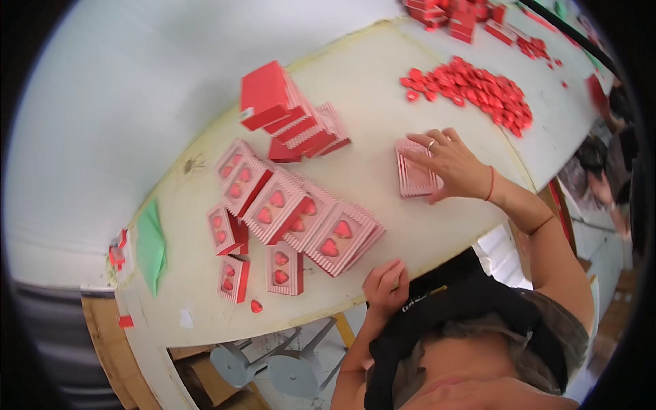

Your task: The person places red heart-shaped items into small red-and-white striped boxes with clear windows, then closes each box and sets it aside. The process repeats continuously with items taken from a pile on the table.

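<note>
My right hand spans a small stack of pink-striped boxes or lids, its fingers over the top and the thumb at the near right edge. The fingers of my left hand are curled at the table's near edge, with nothing visible in them. Left of the hands lie several red boxes with pink-striped fronts, each showing red foil-like hearts behind a window. Behind them, more red boxes are piled in a leaning stack. A heap of shiny red hearts lies beyond my right hand.
One loose red heart lies near the front edge. A green sheet is at the table's left end. More red boxes stand at the far right. Grey stools are under the table. Part of another person shows at the right.
</note>
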The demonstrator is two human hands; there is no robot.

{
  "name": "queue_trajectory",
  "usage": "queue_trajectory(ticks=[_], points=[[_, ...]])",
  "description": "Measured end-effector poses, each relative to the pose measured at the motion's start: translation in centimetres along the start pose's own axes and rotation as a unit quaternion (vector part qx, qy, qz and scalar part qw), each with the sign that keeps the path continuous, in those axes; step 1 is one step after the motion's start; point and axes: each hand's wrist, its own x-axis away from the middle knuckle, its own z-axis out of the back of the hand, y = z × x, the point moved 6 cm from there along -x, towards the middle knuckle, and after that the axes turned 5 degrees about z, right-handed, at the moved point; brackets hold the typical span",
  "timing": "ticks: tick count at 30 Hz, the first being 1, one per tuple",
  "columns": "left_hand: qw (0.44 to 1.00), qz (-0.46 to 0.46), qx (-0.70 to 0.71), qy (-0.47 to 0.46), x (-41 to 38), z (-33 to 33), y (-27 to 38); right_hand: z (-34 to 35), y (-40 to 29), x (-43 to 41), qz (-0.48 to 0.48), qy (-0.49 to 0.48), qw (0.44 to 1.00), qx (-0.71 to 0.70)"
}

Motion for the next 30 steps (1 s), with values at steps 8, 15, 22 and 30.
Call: queue_trajectory(ticks=[8,15,22,30], points=[[0.994,0.086,-0.027,-0.064,-4.7,-6.7,3.6,-1.4,0.8,5.8,-0.018,-0.103,0.976,-0.191],[0.991,0.098,-0.038,-0.086,-5.0,-7.2,3.4,-0.4,-1.0,9.1,-0.017,-0.037,0.998,-0.048],[0.971,0.230,0.057,-0.018,-4.8,-5.9,2.1,-0.9,0.7,10.3,0.012,0.043,0.994,-0.100],[0.907,0.325,0.266,-0.035,-5.0,-5.9,0.8,-3.9,-4.5,10.7,0.052,0.112,0.944,-0.305]])
